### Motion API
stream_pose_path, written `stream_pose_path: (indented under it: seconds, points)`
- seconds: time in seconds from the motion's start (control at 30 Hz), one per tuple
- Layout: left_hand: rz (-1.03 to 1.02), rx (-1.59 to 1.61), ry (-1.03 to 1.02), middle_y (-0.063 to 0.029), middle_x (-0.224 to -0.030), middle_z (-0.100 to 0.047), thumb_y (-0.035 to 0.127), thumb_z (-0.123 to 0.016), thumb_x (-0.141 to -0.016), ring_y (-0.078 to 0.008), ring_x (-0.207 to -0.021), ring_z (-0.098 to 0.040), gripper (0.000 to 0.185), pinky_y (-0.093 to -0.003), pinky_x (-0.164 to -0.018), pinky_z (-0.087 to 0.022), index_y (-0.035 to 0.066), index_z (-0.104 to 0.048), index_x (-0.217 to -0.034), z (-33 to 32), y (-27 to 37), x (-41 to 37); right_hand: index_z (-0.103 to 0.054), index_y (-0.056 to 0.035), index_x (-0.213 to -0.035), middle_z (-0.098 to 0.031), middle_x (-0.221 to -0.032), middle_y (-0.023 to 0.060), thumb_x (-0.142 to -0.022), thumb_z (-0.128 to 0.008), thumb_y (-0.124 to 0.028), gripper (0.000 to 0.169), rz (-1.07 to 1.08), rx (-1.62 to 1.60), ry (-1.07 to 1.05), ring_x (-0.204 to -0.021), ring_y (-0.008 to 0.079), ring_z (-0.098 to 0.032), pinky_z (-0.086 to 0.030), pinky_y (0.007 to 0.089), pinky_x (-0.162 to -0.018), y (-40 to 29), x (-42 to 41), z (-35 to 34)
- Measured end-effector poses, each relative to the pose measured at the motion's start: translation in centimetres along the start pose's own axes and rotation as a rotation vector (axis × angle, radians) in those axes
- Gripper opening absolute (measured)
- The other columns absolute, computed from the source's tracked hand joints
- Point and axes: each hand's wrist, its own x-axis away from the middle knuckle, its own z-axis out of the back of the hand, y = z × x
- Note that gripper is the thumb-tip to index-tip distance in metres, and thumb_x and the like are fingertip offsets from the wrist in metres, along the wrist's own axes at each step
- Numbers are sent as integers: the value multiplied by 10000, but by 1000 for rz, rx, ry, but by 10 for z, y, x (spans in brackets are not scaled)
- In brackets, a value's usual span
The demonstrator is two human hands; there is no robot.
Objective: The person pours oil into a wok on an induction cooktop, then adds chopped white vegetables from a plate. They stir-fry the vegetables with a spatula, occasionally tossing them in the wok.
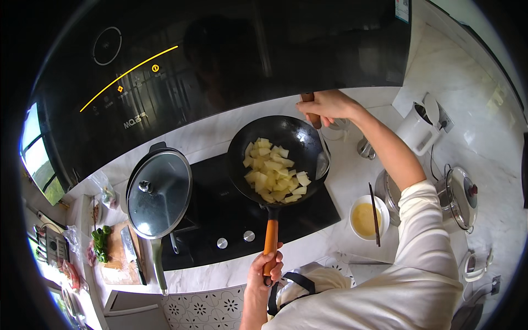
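A dark wok [247,128] stands over the right part of the black cooktop [206,247], with pale yellow cut vegetable pieces [272,169] gathered at its left and middle. My left hand [265,266] grips the wok's orange-brown wooden handle [270,237]. Above the wok's right rim, my right hand [328,107] is closed on the wooden handle of a metal spatula [323,163]. The spatula's blade rests against the wok's right inner wall, apart from the pieces.
Left stands a pan with a glass lid [159,194], beside a cutting board [117,266] with a cleaver [128,243] and green peppers [100,243]. Right are a bowl of beaten egg [365,218] with chopsticks [375,214] across it and a white kettle [416,128]. A black range hood [247,49] overhangs.
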Motion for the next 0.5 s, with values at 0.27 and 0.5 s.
stream_pose_path:
  seconds: [0.27, 0.5]
  points:
    - [23, -11, -16, -87, -797, -543, 172, -606, -835, -113, -447, -441, 472, -225, -348, -354, -37, -453, -1231, -3, -1, -9, -572, 62, -654, -624, -577, 137, -863, -599, -147, 297, 101, -490, 482, -369, 161, -571, -431, 251, -309, 55, -8, -42]
    - [-12, -30, -12, -84, -794, -539, 180, -602, -837, -109, -447, -440, 475, -230, -351, -353, -45, -454, -1228, 0, 0, -2, -570, 37, -651, -612, -547, 125, -860, -572, -207, 321, 78, -383, 166, -346, 158, -548, -404, 243, -294, 35, 2, -20]
